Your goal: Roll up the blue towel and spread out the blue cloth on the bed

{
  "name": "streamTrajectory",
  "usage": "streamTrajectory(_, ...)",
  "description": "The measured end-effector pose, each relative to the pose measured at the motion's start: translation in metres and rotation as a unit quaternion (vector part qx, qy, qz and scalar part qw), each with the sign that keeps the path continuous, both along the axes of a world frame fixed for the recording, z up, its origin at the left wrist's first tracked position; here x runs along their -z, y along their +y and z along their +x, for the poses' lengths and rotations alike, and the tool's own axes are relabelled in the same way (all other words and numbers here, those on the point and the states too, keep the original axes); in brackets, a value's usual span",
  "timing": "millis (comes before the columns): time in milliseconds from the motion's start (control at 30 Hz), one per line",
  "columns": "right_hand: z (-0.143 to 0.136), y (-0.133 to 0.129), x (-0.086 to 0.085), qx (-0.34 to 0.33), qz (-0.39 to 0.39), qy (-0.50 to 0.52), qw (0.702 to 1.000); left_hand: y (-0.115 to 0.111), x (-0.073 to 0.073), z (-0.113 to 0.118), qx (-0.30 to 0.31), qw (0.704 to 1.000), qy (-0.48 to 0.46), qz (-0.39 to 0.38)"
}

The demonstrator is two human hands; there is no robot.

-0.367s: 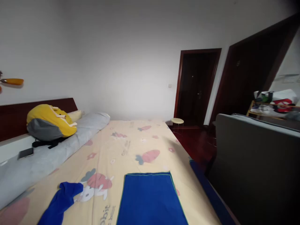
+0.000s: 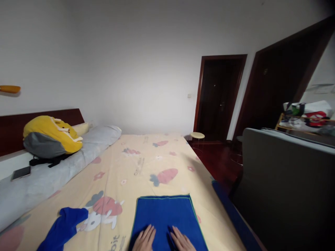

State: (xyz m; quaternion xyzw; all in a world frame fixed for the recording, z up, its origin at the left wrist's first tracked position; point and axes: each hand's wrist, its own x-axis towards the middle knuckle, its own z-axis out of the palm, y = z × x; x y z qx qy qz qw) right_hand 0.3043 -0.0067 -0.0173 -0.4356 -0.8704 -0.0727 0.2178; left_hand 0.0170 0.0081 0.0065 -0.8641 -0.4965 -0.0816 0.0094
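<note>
A blue cloth point(image 2: 164, 209) with green-stitched edges lies spread on the bed, its near end cut off by the bottom of the view. On its left part my left hand point(image 2: 145, 239) rests flat, fingers stretched forward. My right hand point(image 2: 181, 240) lies on the right part of the same cloth, fingers also extended, with a dark fold or shadow beside them. Neither hand grips anything. To the left, a crumpled blue cloth point(image 2: 64, 225) lies apart from both hands.
The bed sheet point(image 2: 146, 162) has carrot and rabbit prints. A yellow-grey backpack point(image 2: 52, 137) and a phone point(image 2: 21, 173) rest on the grey pillow point(image 2: 99, 139) along the left. At right stand a dark grey panel point(image 2: 277, 181) and a round stool point(image 2: 197, 135).
Both hands have come into view from the bottom edge and now lie on the spread blue cloth. The view has shifted slightly.
</note>
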Motion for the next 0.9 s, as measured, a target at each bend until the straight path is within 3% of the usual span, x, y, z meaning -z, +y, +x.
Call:
streamTrajectory(133, -0.069, 0.033, -0.033, -0.01, -0.153, 0.029, 0.988, 0.023, -0.036, 0.056, -0.059, 0.987, -0.087, -0.119)
streamTrajectory(200, -0.082, 0.045, -0.046, -0.007, -0.216, 0.042, 0.975, 0.032, -0.052, 0.068, -0.078, 0.981, -0.095, -0.15)
streamTrajectory(300, -0.082, 0.061, -0.054, -0.006, -0.253, 0.049, 0.966, 0.049, -0.069, 0.067, -0.091, 0.975, -0.066, -0.19)
streamTrajectory(467, -0.059, 0.083, -0.052, 0.029, -0.255, 0.05, 0.965, 0.076, -0.077, 0.046, -0.139, 0.961, -0.028, -0.239)
streamTrajectory(767, 0.043, 0.082, -0.044, 0.276, -0.226, 0.037, 0.933, 0.086, -0.059, -0.024, -0.191, 0.962, -0.011, -0.193)
streamTrajectory(900, 0.054, 0.083, -0.042, 0.303, -0.211, 0.031, 0.929, 0.089, -0.069, -0.021, -0.213, 0.957, 0.014, -0.196)
